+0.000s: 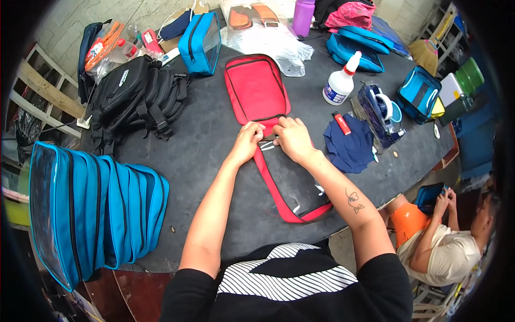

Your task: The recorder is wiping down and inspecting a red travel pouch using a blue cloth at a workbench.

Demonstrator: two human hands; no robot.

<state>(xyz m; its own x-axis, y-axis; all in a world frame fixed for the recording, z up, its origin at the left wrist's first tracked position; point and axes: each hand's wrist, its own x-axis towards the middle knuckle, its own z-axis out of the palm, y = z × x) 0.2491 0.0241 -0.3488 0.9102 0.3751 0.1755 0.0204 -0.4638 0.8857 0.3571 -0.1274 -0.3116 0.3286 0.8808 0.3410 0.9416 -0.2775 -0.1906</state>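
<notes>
1. My left fingers [259,131] and right fingers [277,130] pinch the red case [257,91] where its two halves meet, mid-surface [206,137].
2. White lettering [124,78] marks the black backpack [142,91] on the left; a blue label [335,95] wraps the white bottle [341,83] on the right.
3. Blue cases [115,209] line the left edge; navy cloth [348,150] lies near my right forearm [338,185].
4. That forearm hides part of the case's clear-windowed half; both arms angle inward.

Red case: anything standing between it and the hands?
Nothing visible: the left hand and right hand both touch the red case near its middle. The white bottle stands apart, to the right.
</notes>
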